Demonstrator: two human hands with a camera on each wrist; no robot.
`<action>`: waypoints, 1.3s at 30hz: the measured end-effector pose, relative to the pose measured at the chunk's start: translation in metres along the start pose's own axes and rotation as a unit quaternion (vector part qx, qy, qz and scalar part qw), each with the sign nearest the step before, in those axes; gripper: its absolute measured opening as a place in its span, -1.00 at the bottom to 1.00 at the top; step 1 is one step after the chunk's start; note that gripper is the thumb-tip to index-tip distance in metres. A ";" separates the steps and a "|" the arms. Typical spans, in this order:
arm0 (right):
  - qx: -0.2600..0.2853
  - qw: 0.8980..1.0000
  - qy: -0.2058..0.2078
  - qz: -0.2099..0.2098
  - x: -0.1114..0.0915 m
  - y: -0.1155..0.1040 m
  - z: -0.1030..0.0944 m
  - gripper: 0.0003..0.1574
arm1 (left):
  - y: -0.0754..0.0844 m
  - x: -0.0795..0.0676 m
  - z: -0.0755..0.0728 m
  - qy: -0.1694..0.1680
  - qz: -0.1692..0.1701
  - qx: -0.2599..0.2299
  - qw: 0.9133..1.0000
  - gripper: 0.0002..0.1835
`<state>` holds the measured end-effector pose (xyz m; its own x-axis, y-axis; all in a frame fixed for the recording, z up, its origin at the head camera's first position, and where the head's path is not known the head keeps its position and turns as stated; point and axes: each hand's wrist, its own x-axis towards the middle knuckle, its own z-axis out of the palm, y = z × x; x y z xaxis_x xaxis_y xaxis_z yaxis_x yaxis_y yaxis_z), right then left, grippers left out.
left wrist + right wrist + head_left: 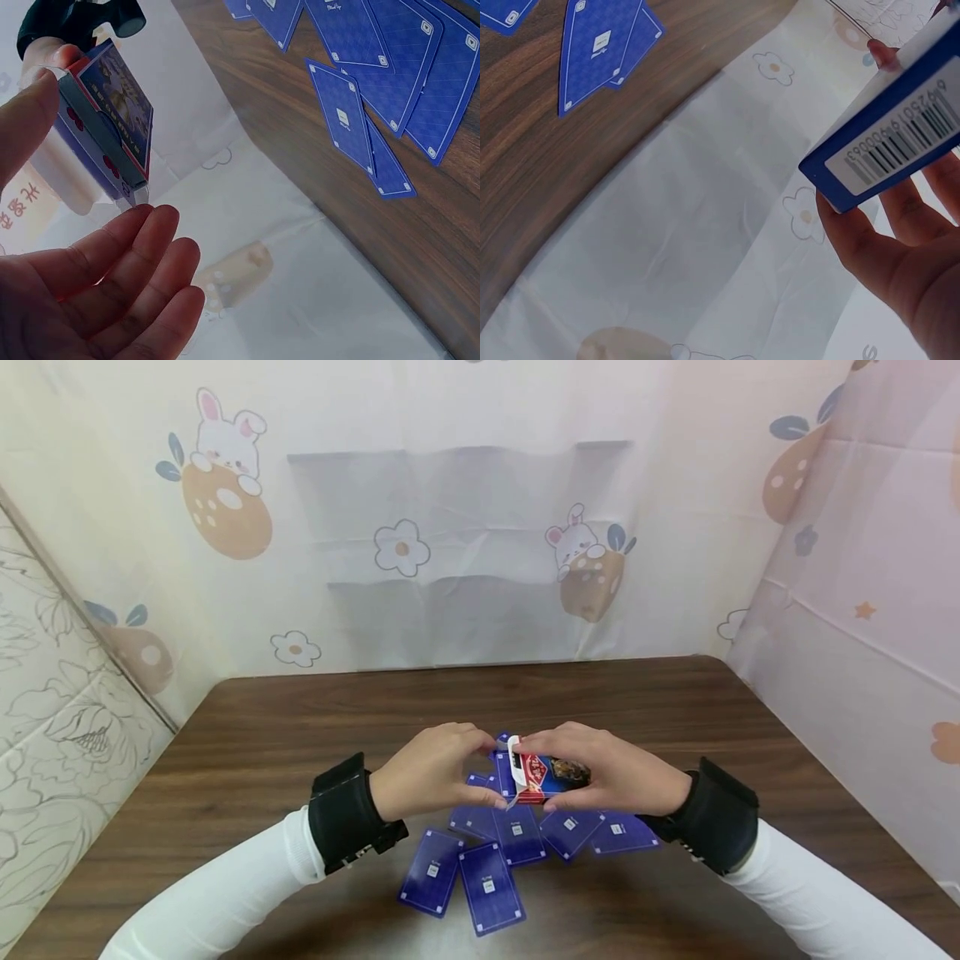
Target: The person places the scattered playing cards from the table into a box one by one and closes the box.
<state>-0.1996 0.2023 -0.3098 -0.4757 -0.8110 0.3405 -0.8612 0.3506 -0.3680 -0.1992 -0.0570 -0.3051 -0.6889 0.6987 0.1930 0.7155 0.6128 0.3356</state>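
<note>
A small red and blue playing-card box (536,777) is held above the table, its end with loose flaps facing left. My right hand (603,768) grips it between thumb and fingers. The barcode panel of the box (892,139) shows in the right wrist view. At the flap end is my left hand (435,771), thumb and fingers spread apart, the fingertips right at the flaps. In the left wrist view, the left fingers (161,225) are loosely extended beside the lower flap. Below lie several blue-backed cards (489,887), face down and partly overlapping.
The brown wooden table (300,727) extends around the cards on all sides. Behind it hangs a pale curtain (465,552) printed with rabbits and flowers. More patterned cloth (862,652) lines the right side.
</note>
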 end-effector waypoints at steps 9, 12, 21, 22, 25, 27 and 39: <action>-0.003 1.000 -0.004 -0.005 0.004 -0.003 0.001 -0.15 | 0.002 0.003 0.002 0.003 0.007 0.014 1.000 -0.29; -0.003 1.000 -0.009 0.009 0.004 -0.005 0.000 -0.18 | 0.001 0.001 0.001 -0.002 0.006 0.012 1.000 -0.28; -0.006 0.999 -0.011 0.030 -0.003 -0.005 -0.004 -0.22 | -0.018 -0.010 -0.002 -0.029 0.053 0.031 0.998 -0.39; -0.008 0.999 -0.012 0.036 -0.004 -0.005 -0.005 -0.22 | -0.021 -0.011 -0.001 -0.044 0.070 0.039 0.996 -0.42; -0.008 0.999 -0.011 0.043 -0.006 -0.005 -0.005 -0.22 | -0.026 -0.014 0.004 -0.107 0.136 0.085 0.981 -0.47; -0.005 0.999 -0.010 0.041 -0.006 -0.004 -0.005 -0.21 | -0.024 -0.016 0.010 -0.146 0.182 0.126 0.964 -0.47; -0.006 1.000 -0.011 0.020 -0.005 -0.009 0.000 -0.18 | 0.001 -0.008 0.046 -0.302 0.271 0.187 0.895 -0.28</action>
<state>-0.1896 0.2030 -0.3083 -0.5049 -0.8070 0.3063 -0.8443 0.3880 -0.3696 -0.1873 -0.0450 -0.3487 -0.1214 0.9334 -0.3378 0.9920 0.1256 -0.0094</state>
